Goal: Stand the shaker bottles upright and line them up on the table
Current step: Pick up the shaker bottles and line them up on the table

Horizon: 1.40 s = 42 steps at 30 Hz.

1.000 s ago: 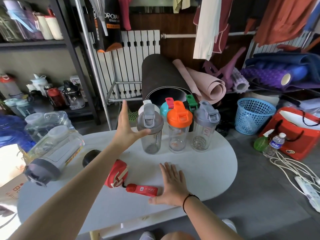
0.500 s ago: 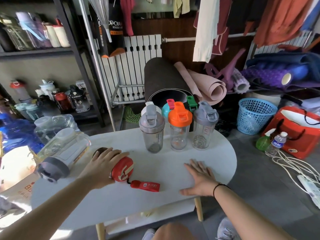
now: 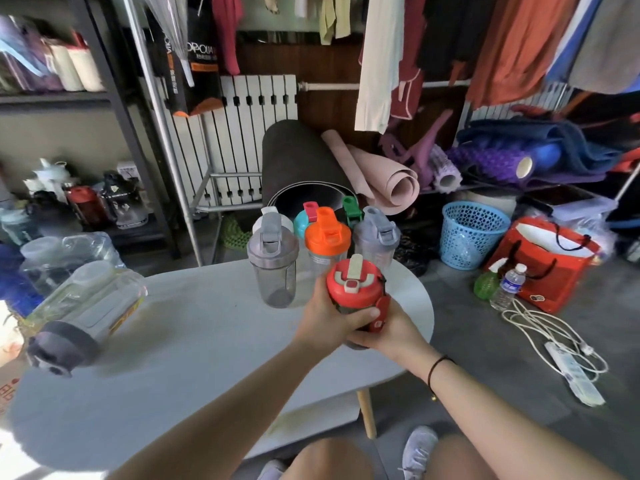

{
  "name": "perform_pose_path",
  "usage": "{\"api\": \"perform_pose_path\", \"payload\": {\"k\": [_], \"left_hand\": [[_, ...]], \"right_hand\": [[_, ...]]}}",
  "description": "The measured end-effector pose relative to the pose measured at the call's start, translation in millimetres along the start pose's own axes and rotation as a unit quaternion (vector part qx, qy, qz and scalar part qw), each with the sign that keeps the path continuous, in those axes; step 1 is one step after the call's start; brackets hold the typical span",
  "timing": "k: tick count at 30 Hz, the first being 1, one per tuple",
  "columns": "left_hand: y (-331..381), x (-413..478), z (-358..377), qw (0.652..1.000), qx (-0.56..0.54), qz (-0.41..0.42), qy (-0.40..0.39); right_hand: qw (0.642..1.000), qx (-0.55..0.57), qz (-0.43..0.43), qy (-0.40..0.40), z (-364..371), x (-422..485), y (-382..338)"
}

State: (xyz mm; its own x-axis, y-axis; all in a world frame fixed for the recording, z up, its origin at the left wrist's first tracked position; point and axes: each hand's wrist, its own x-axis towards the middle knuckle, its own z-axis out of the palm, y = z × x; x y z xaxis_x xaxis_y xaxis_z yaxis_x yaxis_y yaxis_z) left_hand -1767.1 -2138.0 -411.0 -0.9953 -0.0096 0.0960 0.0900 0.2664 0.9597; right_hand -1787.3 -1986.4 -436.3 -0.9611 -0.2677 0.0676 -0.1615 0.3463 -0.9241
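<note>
While cluttered shelves, a white radiator (image 3: 242,133), rolled mats and hanging clothes crowd the room behind, the pale oval bench (image 3: 194,341) takes up the near ground. Far left of the fingers, a big clear jug (image 3: 79,313) with a dark cap lies on its side at the bench's left edge. Just beyond the fingers stands a row of upright shakers: a grey-lid shaker (image 3: 273,261), an orange-lid shaker (image 3: 327,244) and a second grey shaker (image 3: 375,239), with more lids behind them. To the right, on the floor, sit a blue basket (image 3: 472,233), a red bag (image 3: 543,268) and a white power strip (image 3: 571,375).

Half a second ago the red bottle (image 3: 353,289) lay on its side on the bench under the left hand, and the right hand lay flat on the bench; now the bottle is upright in both hands, over the bench's right part, in front of the row.

The left hand (image 3: 329,317) reaches in from lower left, its fingers (image 3: 360,315) wrapped tight round the bottle below the red lid. The right hand (image 3: 391,330) cups the bottle's lower right side, closed on it, a dark band at the wrist.
</note>
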Motion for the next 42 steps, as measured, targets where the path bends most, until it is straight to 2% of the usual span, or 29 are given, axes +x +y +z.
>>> {"api": "perform_pose_path", "payload": {"k": [2,8,11,14,16,17,19,20,23,24,26,28,29,30,32,33,35,38,40,42], "left_hand": [[-4.4,9.5,24.1,0.999,-0.027,-0.024,-0.006],[-23.2,24.7,62.3,0.999,0.010,-0.034,-0.036],[-30.3,27.5,65.8,0.998,0.026,-0.040,-0.051],[-30.7,22.6,61.1,0.994,0.052,-0.058,-0.075],[-31.1,8.6,44.8,0.989,0.102,-0.075,-0.073],[-32.3,-2.7,29.8,0.988,0.121,-0.068,-0.061],[-34.5,-33.5,-18.3,0.985,0.170,-0.004,-0.019],[-35.7,-47.7,-48.7,0.975,0.220,0.032,0.009],[-37.1,-66.0,-154.9,0.900,0.391,0.117,0.152],[-31.6,-65.8,-189.5,0.874,0.428,0.112,0.202],[-18.9,-59.8,-252.1,0.838,0.470,0.015,0.277],[-36.2,-50.4,-315.9,0.806,0.475,-0.170,0.309],[-49.0,-47.7,-340.0,0.789,0.475,-0.244,0.304],[-69.4,-44.3,-361.5,0.786,0.456,-0.297,0.293],[-116.0,-33.6,-386.6,0.827,0.366,-0.332,0.266],[-122.7,-33.8,-380.4,0.839,0.335,-0.346,0.254],[-108.7,-42.7,-350.2,0.845,0.325,-0.325,0.275],[-102.7,-54.0,-329.2,0.838,0.340,-0.293,0.311],[-97.1,-56.7,-321.4,0.833,0.363,-0.279,0.312],[-80.3,-61.4,-307.9,0.836,0.403,-0.221,0.298]], "right_hand": [[0.999,-0.001,0.006,0.045,-14.1,2.4,13.8],[0.993,-0.045,0.077,0.074,-40.9,5.6,35.1],[0.994,-0.045,0.089,0.048,-55.2,8.6,36.9],[0.995,0.008,0.103,-0.005,-64.9,6.8,39.3],[0.988,-0.011,0.155,-0.020,-62.3,-4.1,44.8],[0.979,-0.056,0.193,-0.013,-58.7,-12.0,48.0],[0.941,-0.208,0.267,-0.013,-48.6,-29.9,59.0],[0.916,-0.272,0.293,-0.038,-44.2,-37.0,62.2],[0.845,-0.365,0.363,-0.146,-35.2,-48.3,51.5],[0.826,-0.395,0.357,-0.186,-32.7,-49.4,39.2],[0.785,-0.493,0.282,-0.247,-23.0,-49.4,12.3],[0.748,-0.576,0.179,-0.278,-2.2,-46.2,-19.3],[0.751,-0.588,0.136,-0.269,11.0,-41.7,-31.0],[0.774,-0.574,0.097,-0.250,25.5,-34.6,-41.1],[0.848,-0.479,0.043,-0.224,54.7,-18.2,-48.0],[0.867,-0.437,0.033,-0.237,68.7,-9.6,-43.7],[0.857,-0.422,0.056,-0.289,90.8,3.4,-30.2],[0.820,-0.477,0.105,-0.297,101.7,12.9,-9.1],[0.818,-0.478,0.104,-0.302,98.9,12.9,-2.3],[0.825,-0.470,0.093,-0.299,91.9,11.0,1.0]]}}
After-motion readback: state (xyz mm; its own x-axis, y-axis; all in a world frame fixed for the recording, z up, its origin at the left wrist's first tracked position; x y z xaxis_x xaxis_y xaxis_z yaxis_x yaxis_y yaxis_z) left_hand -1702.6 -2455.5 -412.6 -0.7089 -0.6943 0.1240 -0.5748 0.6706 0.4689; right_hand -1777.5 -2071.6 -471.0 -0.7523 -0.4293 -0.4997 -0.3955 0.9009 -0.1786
